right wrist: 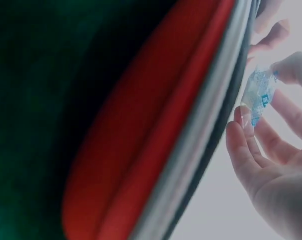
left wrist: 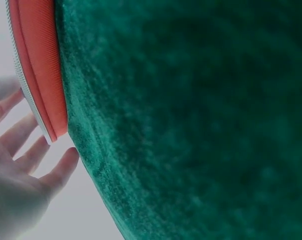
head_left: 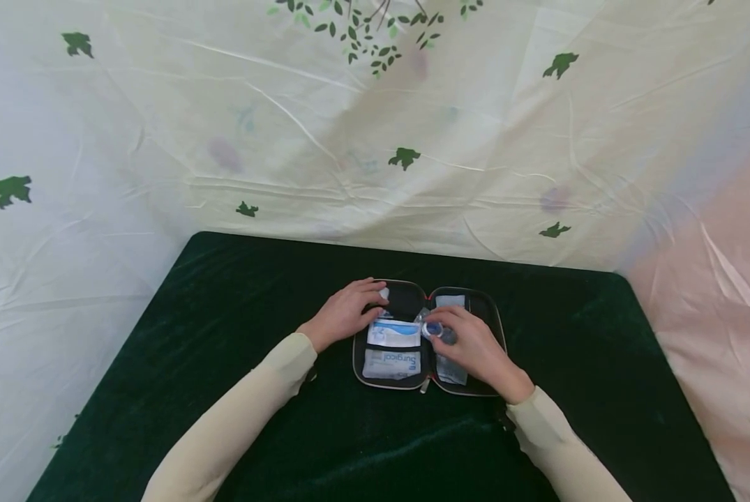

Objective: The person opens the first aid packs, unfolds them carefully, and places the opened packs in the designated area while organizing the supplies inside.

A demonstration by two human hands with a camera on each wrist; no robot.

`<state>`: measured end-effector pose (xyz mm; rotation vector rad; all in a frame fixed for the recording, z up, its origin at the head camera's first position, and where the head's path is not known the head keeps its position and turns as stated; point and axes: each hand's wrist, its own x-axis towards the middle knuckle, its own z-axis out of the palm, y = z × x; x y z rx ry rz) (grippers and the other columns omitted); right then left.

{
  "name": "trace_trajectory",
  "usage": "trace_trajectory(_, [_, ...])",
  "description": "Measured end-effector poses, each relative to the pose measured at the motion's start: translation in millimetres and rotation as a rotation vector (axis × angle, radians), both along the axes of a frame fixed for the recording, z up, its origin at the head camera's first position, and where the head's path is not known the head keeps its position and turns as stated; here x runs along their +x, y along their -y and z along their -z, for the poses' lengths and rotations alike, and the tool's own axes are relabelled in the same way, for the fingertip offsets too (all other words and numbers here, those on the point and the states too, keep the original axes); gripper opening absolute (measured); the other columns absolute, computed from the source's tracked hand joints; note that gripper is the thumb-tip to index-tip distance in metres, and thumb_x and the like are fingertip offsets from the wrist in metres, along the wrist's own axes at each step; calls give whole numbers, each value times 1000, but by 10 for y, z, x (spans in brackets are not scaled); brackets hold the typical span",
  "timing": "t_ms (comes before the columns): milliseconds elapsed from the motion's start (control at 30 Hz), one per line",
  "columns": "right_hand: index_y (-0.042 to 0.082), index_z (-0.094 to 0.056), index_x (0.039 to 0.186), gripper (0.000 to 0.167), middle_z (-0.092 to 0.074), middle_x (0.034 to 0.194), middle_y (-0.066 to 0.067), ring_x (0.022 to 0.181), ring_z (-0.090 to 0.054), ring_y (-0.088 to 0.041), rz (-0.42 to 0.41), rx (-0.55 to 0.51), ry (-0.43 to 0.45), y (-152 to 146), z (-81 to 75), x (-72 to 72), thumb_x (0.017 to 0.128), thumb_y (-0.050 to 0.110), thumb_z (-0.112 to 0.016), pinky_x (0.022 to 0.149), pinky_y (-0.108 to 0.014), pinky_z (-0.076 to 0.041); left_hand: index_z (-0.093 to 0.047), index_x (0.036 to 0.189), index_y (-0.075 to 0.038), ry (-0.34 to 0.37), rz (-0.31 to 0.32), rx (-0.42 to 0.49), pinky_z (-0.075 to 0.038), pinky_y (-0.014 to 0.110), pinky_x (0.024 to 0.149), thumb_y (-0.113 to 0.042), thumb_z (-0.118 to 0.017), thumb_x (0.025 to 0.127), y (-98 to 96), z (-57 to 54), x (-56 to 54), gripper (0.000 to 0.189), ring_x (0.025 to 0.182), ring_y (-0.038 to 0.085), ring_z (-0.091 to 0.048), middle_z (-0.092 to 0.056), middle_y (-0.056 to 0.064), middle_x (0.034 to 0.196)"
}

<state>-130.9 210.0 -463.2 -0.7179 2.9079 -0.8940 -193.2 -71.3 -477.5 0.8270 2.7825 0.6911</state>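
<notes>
An unzipped first-aid case (head_left: 360, 362), red outside and black inside, lies spread flat on the table. My right hand (head_left: 475, 345) pinches a small clear-wrapped packet (right wrist: 260, 95) with blue print, held over the middle of the case; what is inside the wrapping is unclear. At the upper left corner of the case, my left hand (head_left: 345, 314) rests with loosely spread fingers beside a small whitish item (head_left: 384, 293). In the case's left half, a strap crosses a blue-and-white packet (head_left: 393, 333) and a packet printed "Surgical" (head_left: 392, 364). Pale packets (head_left: 451, 371) in the right half are partly hidden by my right hand.
Dark green velvet cloth (head_left: 375, 446) covers the table. Behind and at both sides hangs pale fabric (head_left: 475, 125) printed with green leaves and birds. A zipper pull (head_left: 424, 386) sticks out at the case's near edge.
</notes>
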Motion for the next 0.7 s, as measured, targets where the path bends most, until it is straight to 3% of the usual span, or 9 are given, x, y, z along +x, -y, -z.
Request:
trace_trajectory(333, [14, -71, 125, 35, -61, 135, -12, 122, -60, -33, -57, 63, 51, 186, 8, -33, 92, 20, -76, 100, -57, -51, -71, 131, -22, 3, 0, -3, -31, 52, 121, -31, -62, 105, -5, 28, -8, 29, 153, 25, -31, -44, 0, 161])
trace_trajectory(700, [9, -73, 129, 42, -55, 136, -15, 118, -56, -30, -122, 203, -6, 290, -20, -57, 92, 29, -78, 99, -50, -51, -70, 131, -21, 11, -2, -7, -31, 52, 121, -31, -62, 105, 4, 12, -2, 29, 154, 24, -30, -43, 0, 162])
